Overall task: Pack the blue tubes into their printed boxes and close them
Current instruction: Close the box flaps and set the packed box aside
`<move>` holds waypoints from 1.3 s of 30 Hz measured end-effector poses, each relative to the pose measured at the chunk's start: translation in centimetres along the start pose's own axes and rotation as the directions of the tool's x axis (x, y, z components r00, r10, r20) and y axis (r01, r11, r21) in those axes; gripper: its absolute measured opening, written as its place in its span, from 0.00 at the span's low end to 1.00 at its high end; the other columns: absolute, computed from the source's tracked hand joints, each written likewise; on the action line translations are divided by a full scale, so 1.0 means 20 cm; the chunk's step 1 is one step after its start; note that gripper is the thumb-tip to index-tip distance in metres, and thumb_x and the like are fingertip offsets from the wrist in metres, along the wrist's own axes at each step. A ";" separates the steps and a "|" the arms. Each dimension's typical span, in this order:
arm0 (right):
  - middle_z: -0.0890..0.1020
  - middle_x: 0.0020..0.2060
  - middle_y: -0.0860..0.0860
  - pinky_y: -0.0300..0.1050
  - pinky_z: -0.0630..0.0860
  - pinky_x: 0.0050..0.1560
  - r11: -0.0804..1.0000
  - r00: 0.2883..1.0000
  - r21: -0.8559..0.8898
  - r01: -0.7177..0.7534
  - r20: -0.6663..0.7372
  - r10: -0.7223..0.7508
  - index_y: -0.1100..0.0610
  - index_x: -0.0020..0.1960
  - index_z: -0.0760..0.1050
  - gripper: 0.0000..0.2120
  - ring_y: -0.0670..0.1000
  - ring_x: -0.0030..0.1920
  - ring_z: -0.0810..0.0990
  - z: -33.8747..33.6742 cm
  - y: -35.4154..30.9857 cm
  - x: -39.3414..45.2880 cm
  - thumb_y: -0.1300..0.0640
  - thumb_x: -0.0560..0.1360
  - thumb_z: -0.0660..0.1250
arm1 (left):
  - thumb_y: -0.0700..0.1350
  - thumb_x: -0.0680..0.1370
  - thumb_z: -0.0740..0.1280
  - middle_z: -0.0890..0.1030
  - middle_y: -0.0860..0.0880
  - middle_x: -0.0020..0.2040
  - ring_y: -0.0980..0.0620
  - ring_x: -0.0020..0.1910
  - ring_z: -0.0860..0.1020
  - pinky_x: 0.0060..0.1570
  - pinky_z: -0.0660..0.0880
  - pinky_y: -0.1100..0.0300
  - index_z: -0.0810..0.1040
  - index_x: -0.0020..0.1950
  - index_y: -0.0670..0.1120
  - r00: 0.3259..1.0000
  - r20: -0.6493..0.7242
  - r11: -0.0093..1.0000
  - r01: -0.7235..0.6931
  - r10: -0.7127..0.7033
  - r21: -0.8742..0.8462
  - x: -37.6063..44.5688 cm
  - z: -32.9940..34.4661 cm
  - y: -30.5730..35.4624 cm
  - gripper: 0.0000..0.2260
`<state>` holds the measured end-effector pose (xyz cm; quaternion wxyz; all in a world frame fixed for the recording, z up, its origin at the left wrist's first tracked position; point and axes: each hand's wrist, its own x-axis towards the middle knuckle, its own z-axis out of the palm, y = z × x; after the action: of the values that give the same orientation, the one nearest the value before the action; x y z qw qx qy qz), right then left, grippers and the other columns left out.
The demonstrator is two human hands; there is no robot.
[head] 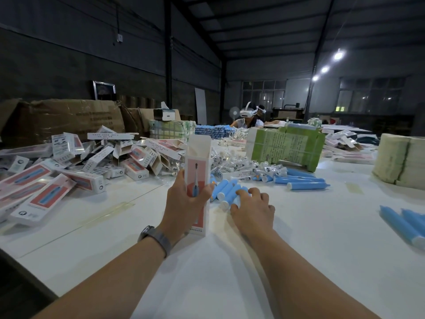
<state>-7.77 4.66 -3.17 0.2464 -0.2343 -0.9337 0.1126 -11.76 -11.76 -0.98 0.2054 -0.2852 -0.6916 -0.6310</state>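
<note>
My left hand (186, 203) grips a printed white-and-pink box (197, 166) that stands upright on the white table (322, 238), its top flap open. Just right of it lies a small cluster of blue tubes (226, 188) with white caps. My right hand (253, 207) lies over the near end of that cluster, its fingers curled onto one tube. More blue tubes (303, 180) lie further right, and two others (404, 223) at the right edge.
A heap of printed boxes (69, 166) covers the table's left side. Small wrapped sachets (241, 165) are scattered behind the tubes. Green-wrapped bundles (285, 148) and a pale stack (400, 162) stand to the right. Two people with headsets (250, 117) sit at the far end.
</note>
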 end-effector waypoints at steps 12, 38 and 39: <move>0.70 0.60 0.53 0.48 0.66 0.49 0.989 0.982 -0.016 -0.148 0.118 0.149 0.53 0.65 0.65 0.18 0.57 0.61 0.71 -0.05 0.02 0.01 0.52 0.76 0.62 | 0.53 0.73 0.76 0.79 0.72 0.45 0.68 0.44 0.80 0.39 0.74 0.76 0.71 0.51 0.61 1.000 0.005 1.000 -0.021 0.021 -0.003 0.00 0.02 -0.04 0.15; 0.79 0.39 0.47 0.56 0.81 0.46 0.195 0.934 0.937 0.291 -0.322 0.154 0.50 0.45 0.75 0.06 0.53 0.44 0.82 -0.63 -0.41 -0.03 0.51 0.80 0.65 | 0.61 0.77 0.62 0.80 0.64 0.45 0.62 0.42 0.80 0.39 0.77 0.68 0.71 0.52 0.57 0.997 0.077 0.998 -0.021 0.025 -0.051 0.00 0.02 0.01 0.10; 0.79 0.38 0.47 0.57 0.81 0.46 0.225 0.933 0.926 0.304 -0.337 0.126 0.50 0.45 0.75 0.05 0.53 0.44 0.81 -0.64 -0.42 -0.04 0.52 0.80 0.65 | 0.62 0.77 0.63 0.80 0.62 0.44 0.60 0.40 0.80 0.38 0.77 0.67 0.70 0.51 0.56 0.996 0.083 0.999 -0.031 0.034 -0.040 -0.01 0.03 0.01 0.11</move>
<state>-3.73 -1.79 10.13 0.5015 0.0089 -0.6138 0.6096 -11.45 -11.23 -1.01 0.1811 -0.3262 -0.6826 -0.6284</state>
